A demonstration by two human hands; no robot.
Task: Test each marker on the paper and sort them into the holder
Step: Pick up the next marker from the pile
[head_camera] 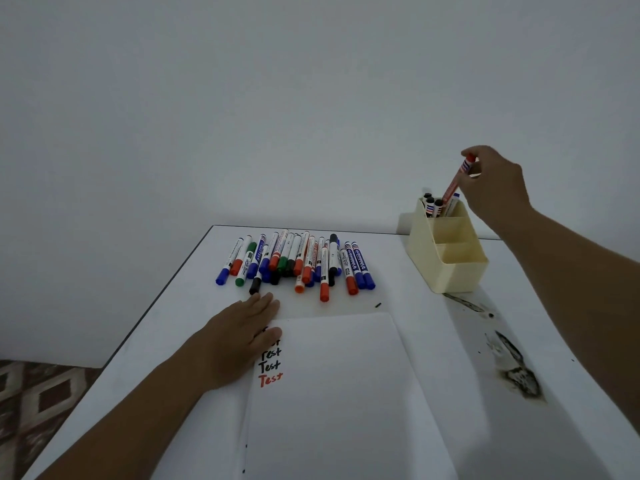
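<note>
My right hand (495, 181) pinches the red marker (456, 183) by its top end, tip-down in the holder's (450, 258) back compartment — light, stiff, smooth plastic, easiest gripped at the barrel. My left hand (239, 344) lies flat, holding the paper (346, 393) steady.

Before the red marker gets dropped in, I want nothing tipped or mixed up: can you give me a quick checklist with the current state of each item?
1. Right hand grips the red marker near its top end: ok.
2. Marker's lower end is inside the holder's rear compartment: ok.
3. Holder stands upright on the table: ok.
4. Red "Test" is written on the paper: ok.
5. Left hand lies flat on the paper's corner: ok.
6. Marker's cap fully seated: cannot tell.
</note>
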